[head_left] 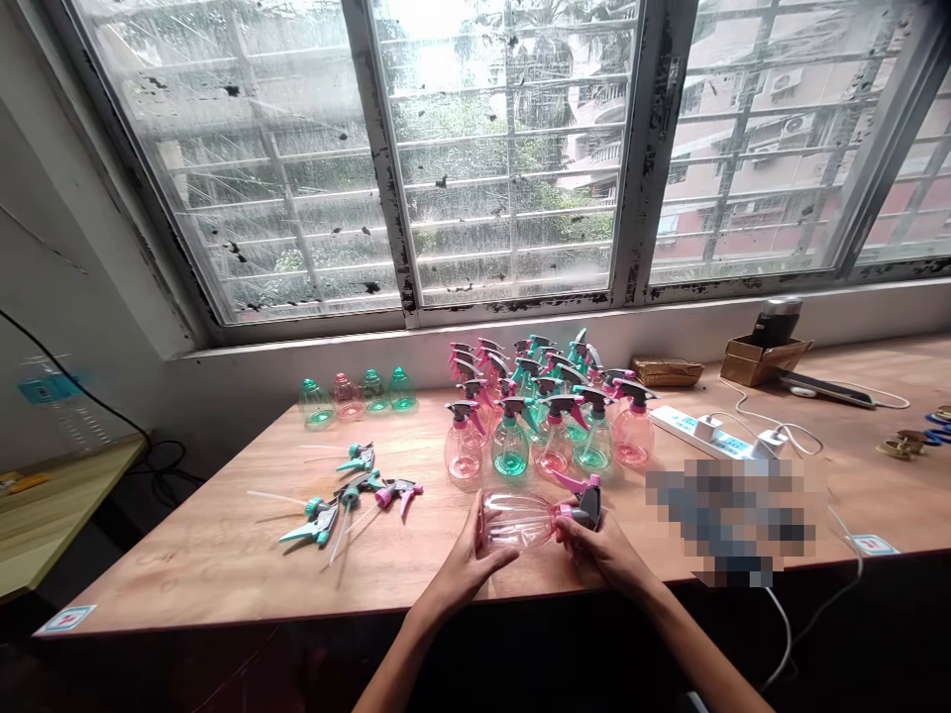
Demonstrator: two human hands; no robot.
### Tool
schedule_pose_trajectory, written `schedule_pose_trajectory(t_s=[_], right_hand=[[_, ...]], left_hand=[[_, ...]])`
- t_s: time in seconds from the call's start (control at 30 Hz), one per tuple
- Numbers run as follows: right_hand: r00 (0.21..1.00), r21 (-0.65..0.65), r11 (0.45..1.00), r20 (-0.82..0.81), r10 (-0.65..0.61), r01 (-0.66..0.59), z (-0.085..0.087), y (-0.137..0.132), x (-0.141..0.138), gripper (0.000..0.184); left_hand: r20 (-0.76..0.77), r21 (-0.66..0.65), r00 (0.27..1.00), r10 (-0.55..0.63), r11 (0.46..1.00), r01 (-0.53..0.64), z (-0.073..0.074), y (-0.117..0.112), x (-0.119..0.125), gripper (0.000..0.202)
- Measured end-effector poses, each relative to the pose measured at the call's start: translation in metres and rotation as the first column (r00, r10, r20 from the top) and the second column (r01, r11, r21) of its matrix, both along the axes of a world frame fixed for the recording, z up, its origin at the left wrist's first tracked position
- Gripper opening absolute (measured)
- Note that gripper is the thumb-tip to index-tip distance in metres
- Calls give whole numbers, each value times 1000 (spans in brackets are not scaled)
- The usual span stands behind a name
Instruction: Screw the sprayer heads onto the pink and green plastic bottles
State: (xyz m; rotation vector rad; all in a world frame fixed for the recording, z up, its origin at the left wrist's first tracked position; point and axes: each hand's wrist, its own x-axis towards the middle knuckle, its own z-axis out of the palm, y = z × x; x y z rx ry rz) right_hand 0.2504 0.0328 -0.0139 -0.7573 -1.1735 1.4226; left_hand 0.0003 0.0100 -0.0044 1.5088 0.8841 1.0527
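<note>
A clear pink spray bottle [520, 521] lies on its side near the front edge of the wooden table [223, 555]. My left hand [467, 560] wraps round its body. My right hand [598, 547] grips its pink and grey trigger head [583, 501] at the neck. Just behind the bottle stands a cluster of several finished pink and green spray bottles [546, 416]. To the left lie several loose trigger heads with dip tubes [349, 500].
Several headless pink and green bottles [357, 393] stand at the back left by the window sill. A white power strip [702, 431] with cables, a cardboard box [762, 358], a phone [824, 389] and a blurred patch lie to the right. A lower side table [52, 505] is at far left.
</note>
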Motion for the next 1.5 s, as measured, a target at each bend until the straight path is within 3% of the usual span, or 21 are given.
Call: schedule_pose_trajectory(t_s=[0.23, 0.5, 0.67, 0.9, 1.23, 1.5], right_hand=[[1000, 4, 1000, 2, -7, 7, -1, 1, -1, 45], [1000, 16, 1000, 8, 4, -4, 4, -1, -1, 50], [1000, 24, 1000, 11, 8, -8, 4, 0, -1, 45], [1000, 24, 1000, 7, 7, -7, 4, -1, -2, 46], [1000, 13, 1000, -20, 15, -15, 2, -2, -3, 46], [1000, 18, 1000, -2, 21, -21, 1, 0, -4, 46]], left_hand=[[8, 62, 1000, -11, 998, 11, 2, 0, 0, 119], [9, 16, 1000, -4, 1000, 4, -6, 3, -1, 118], [-6, 74, 1000, 0, 997, 1, -3, 3, -2, 116], [1, 17, 1000, 6, 1000, -6, -4, 1, -2, 114], [-1, 51, 1000, 16, 999, -16, -2, -1, -2, 116], [12, 67, 1000, -2, 998, 1, -11, 4, -4, 119]])
